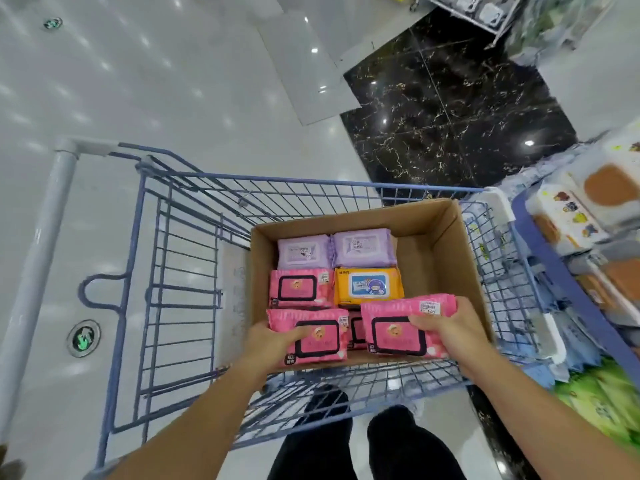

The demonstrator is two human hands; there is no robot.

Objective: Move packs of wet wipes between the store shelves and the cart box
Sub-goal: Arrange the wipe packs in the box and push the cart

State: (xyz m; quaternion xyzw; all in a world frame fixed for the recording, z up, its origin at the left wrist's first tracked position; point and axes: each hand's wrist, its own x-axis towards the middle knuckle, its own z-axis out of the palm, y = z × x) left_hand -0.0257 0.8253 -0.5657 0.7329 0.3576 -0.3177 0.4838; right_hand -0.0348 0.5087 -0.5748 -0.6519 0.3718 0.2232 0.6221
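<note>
A brown cardboard box (pixel 436 244) sits in a blue wire cart (pixel 180 258). Inside lie two purple wipe packs (pixel 303 252), one orange pack (pixel 367 286) and a pink pack (pixel 298 288); another pink pack (pixel 356 331) is mostly hidden. My left hand (pixel 273 342) grips a pink pack (pixel 322 337) over the box's near left corner, thumb on top. My right hand (pixel 450 327) grips a second pink pack (pixel 398 327) with a price sticker, over the box's near right side.
Store shelves (pixel 568 271) with a blue edge run along the right, stacked with white, orange, blue and green wipe packs. The cart's grey handle (pixel 45 244) is at the left. Glossy white floor lies left, black marble tile ahead. My legs stand below the cart.
</note>
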